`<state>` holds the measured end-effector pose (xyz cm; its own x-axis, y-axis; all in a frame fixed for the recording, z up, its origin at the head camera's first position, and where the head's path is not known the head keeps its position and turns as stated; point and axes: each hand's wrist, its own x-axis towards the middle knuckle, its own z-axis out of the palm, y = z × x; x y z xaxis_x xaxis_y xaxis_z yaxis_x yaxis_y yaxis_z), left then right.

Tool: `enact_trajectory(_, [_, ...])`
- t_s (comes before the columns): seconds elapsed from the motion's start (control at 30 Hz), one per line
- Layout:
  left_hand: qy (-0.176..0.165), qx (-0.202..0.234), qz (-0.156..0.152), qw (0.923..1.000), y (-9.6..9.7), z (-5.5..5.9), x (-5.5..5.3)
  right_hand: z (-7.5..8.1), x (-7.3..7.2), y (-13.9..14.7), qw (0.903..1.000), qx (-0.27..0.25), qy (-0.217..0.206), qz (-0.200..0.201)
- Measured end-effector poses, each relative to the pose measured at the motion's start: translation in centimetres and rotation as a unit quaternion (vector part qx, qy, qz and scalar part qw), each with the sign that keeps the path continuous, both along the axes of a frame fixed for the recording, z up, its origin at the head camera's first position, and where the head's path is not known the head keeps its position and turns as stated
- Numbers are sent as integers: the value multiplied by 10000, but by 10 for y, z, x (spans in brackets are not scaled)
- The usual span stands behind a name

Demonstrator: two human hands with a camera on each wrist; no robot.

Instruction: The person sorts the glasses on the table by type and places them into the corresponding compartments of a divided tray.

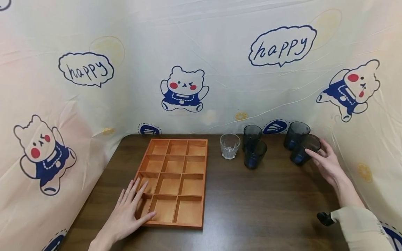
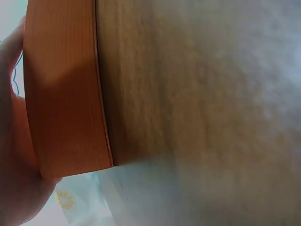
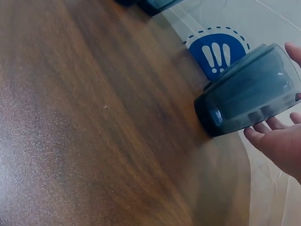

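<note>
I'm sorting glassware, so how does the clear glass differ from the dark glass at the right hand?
The clear glass is colourless; the dark glass has a smoky, bluish tint. The clear glass looks shorter, the dark glass taller. No hand touches the clear glass, while the right hand holds the dark glass. Both are see-through, with their mouths up.

The person's right sleeve [image 1: 362, 225] was pale cream; a small, black, rounded fitting [image 1: 325, 219] protruded beside its cuff [image 1: 342, 212].
</note>
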<state>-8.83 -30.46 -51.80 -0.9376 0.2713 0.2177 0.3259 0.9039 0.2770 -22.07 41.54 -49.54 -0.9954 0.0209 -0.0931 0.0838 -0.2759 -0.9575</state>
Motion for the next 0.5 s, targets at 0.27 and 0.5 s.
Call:
enact_trajectory(0.27, [-147,73,13,9999,-1,1,3,-10,0,3,9987,-499,132,41])
enact_trajectory(0.5, [-272,127,-18,9995,-1,-2,2,-20,1,3,9982,-495,331,77])
